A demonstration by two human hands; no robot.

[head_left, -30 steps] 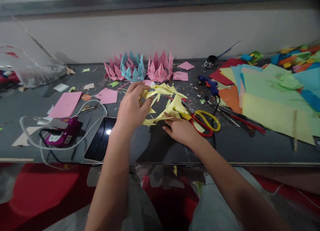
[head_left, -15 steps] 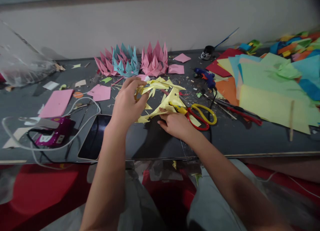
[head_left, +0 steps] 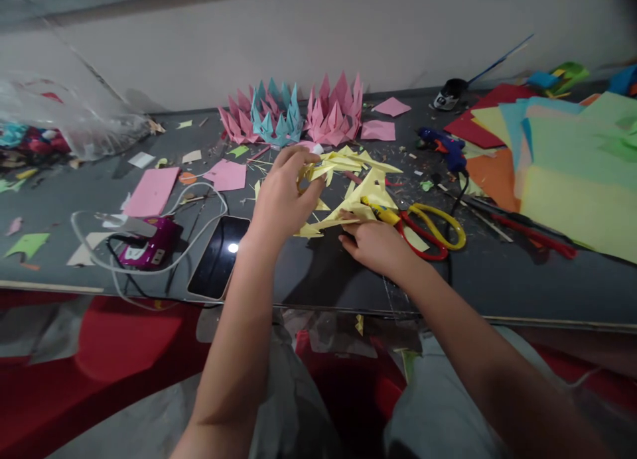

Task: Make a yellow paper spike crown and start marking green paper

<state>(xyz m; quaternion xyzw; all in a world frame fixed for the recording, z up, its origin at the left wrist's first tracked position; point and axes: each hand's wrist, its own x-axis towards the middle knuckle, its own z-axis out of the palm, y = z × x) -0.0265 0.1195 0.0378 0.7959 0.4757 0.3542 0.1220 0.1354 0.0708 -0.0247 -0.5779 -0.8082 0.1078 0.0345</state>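
Note:
A ring of folded yellow paper [head_left: 371, 192] with pointed pieces, like a paper crown, lies low over the dark table between my hands. My left hand [head_left: 284, 197] curves over its left side, gripping the paper between thumb and fingers. At the near right side, my right hand [head_left: 374, 244] pinches the lower edge, its fingertips partly tucked behind the paper. Close to the right hand lie scissors [head_left: 438, 228] with red and yellow handles. Behind the ring stand a blue paper crown [head_left: 279, 124] and pink paper crowns [head_left: 336, 117].
On the left are a phone [head_left: 216, 260], a purple power adapter [head_left: 154, 243] with looping cables, and pink paper [head_left: 152, 190]. To the right lie a blue glue gun [head_left: 448, 150], red-handled pliers-like tool [head_left: 537, 233], coloured sheets [head_left: 582, 194] and a black jar [head_left: 449, 94].
The head view has swung left, so everything on the table sits farther right in the picture. Both hands keep nearly the same hold on the yellow ring.

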